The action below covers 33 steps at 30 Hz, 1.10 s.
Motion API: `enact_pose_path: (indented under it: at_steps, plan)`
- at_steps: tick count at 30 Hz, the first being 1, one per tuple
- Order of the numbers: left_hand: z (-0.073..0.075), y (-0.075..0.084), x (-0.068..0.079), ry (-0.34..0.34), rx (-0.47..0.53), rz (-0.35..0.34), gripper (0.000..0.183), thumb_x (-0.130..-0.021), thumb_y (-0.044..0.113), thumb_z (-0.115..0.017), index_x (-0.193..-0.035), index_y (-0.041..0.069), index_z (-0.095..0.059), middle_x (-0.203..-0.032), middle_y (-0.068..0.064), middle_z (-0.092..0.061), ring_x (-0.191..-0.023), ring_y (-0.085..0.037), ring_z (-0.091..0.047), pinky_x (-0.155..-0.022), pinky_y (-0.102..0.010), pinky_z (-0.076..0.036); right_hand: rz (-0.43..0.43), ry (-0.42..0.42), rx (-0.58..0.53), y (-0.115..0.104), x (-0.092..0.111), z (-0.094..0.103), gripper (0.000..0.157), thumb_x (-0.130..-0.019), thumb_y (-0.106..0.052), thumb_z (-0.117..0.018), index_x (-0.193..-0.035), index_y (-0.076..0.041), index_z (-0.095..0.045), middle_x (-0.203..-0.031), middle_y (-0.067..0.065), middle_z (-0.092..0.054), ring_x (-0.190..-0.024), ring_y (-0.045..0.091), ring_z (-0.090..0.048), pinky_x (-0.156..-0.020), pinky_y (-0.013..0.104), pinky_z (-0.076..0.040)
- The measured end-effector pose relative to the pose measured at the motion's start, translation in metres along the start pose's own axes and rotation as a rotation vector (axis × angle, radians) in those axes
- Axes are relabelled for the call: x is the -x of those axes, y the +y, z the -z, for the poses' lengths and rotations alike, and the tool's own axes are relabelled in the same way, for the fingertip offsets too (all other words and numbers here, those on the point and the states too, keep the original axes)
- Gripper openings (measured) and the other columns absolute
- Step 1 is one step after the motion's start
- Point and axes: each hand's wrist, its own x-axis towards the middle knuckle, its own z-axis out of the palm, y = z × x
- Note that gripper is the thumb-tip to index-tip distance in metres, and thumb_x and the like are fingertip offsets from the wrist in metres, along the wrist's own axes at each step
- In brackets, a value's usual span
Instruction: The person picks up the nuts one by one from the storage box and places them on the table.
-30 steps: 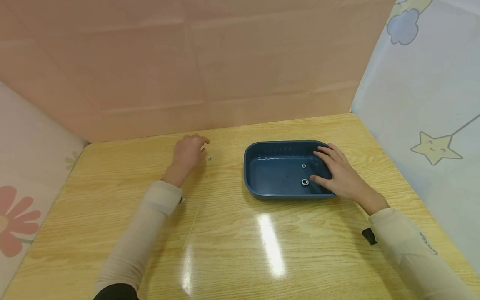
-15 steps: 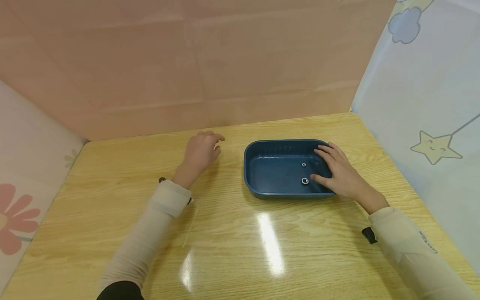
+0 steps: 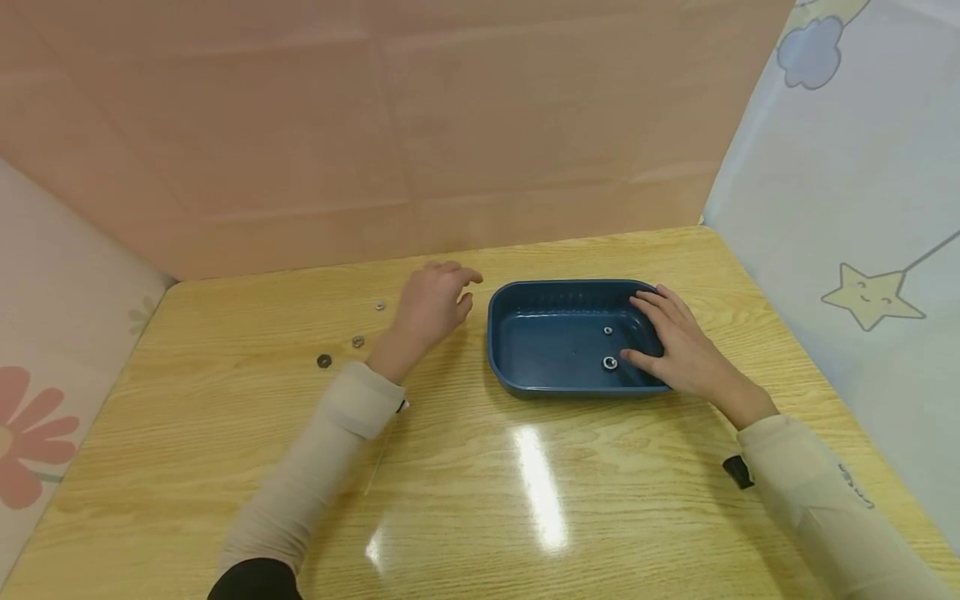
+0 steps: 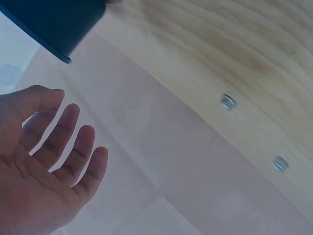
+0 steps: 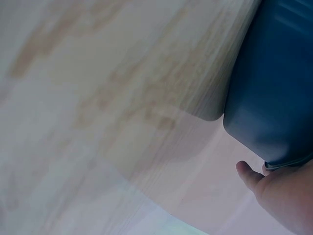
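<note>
In the head view my left hand [image 3: 431, 308] hovers over the table left of the blue plastic bin [image 3: 551, 391], index finger stretched forward and thumb apart from it. The left wrist view shows its palm and loosely bent fingers [image 4: 63, 142], with nothing visible between them. My right hand [image 3: 686, 350] lies over the bin's right end, fingers spread across the rim and thumb inside. Within the bin lie a larger metal nut [image 3: 610, 363], close to the thumb, and a smaller nut [image 3: 607, 331].
Left of my left hand, a small silver nut [image 3: 380, 306], another nut [image 3: 357, 342] and a dark nut [image 3: 324, 361] lie on the wooden table [image 3: 615, 475]. A thin pale strip [image 3: 378, 458] lies nearer me. Paper-covered walls [image 3: 300, 150] border the back and sides.
My left hand has moved right toward the bin, uncovering the nuts on the left; the silver nut once beside its thumb is no longer seen there. The right hand and bin have stayed put.
</note>
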Motion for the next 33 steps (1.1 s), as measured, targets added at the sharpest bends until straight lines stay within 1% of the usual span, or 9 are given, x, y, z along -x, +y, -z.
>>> enact_pose_path:
  at_steps: [4,10,14,20,25,33]
  plan:
    - [0.001,0.010,-0.002,0.013,0.021,-0.035,0.025,-0.090,0.013,-0.069,-0.115,0.014,-0.074,-0.107,-0.006,-0.074,-0.097,-0.030,-0.067,-0.073,-0.039,-0.056,-0.011,-0.004,-0.006,-0.001,-0.001,0.000,0.084,-0.091,-0.031,-0.070,-0.153,0.005,-0.025,-0.159,0.027,-0.023,-0.153,0.042,-0.001,-0.116,0.068,-0.013]
    - [0.000,0.023,-0.004,0.010,0.055,-0.065,0.025,-0.090,0.012,-0.068,-0.114,0.014,-0.074,-0.107,-0.006,-0.074,-0.094,-0.028,-0.066,-0.073,-0.037,-0.055,-0.036,-0.019,-0.015,-0.001,-0.001,0.000,0.089,-0.091,-0.032,-0.069,-0.156,0.004,-0.018,-0.160,0.027,-0.020,-0.153,0.040,0.001,-0.117,0.068,-0.013]
    - [-0.005,0.033,-0.005,-0.020,0.031,-0.097,0.025,-0.093,0.013,-0.066,-0.117,0.015,-0.073,-0.113,-0.004,-0.073,-0.097,-0.027,-0.066,-0.077,-0.036,-0.056,-0.045,-0.024,-0.015,-0.001,-0.001,0.000,0.091,-0.092,-0.032,-0.069,-0.157,0.003,-0.015,-0.161,0.027,-0.018,-0.153,0.041,0.001,-0.116,0.068,-0.013]
    - [-0.012,0.048,-0.006,-0.084,0.021,-0.126,0.027,-0.096,0.014,-0.062,-0.121,0.018,-0.071,-0.117,-0.003,-0.071,-0.100,-0.027,-0.064,-0.076,-0.036,-0.055,-0.043,-0.033,0.017,-0.002,-0.002,-0.001,0.090,-0.093,-0.033,-0.068,-0.157,0.001,-0.014,-0.162,0.025,-0.017,-0.154,0.039,0.001,-0.115,0.068,-0.016]
    - [-0.017,0.060,-0.008,-0.101,0.025,-0.149,0.028,-0.096,0.016,-0.063,-0.122,0.019,-0.071,-0.118,-0.002,-0.070,-0.098,-0.024,-0.064,-0.076,-0.033,-0.055,-0.042,-0.031,0.015,-0.002,-0.002,-0.001,0.090,-0.093,-0.032,-0.068,-0.157,0.002,-0.015,-0.161,0.025,-0.017,-0.154,0.040,0.001,-0.115,0.068,-0.017]
    - [-0.023,0.076,-0.012,-0.136,0.021,-0.167,0.029,-0.097,0.018,-0.061,-0.126,0.022,-0.069,-0.120,0.001,-0.070,-0.099,-0.020,-0.062,-0.083,-0.032,-0.054,-0.027,-0.015,-0.007,-0.001,-0.003,-0.001,0.086,-0.092,-0.024,-0.068,-0.156,0.002,-0.017,-0.161,0.026,-0.018,-0.153,0.042,0.000,-0.115,0.069,-0.016]
